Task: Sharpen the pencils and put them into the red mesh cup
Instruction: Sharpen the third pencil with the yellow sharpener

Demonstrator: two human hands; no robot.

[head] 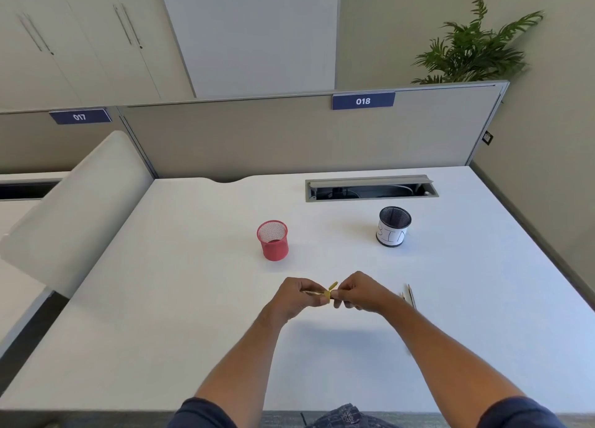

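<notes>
Both hands meet above the middle of the white desk. My left hand grips a thin pencil that points right into a small yellow sharpener. My right hand pinches that sharpener from the right. Most of the pencil is hidden inside my left fist. A couple of other pencils lie on the desk just right of my right wrist. The red mesh cup stands upright beyond my hands, a little to the left, apart from them.
A black mesh cup with a white paper label reading BIN stands at the back right. Behind it is an open cable tray in the desk. A beige partition closes the back, and a white side panel the left.
</notes>
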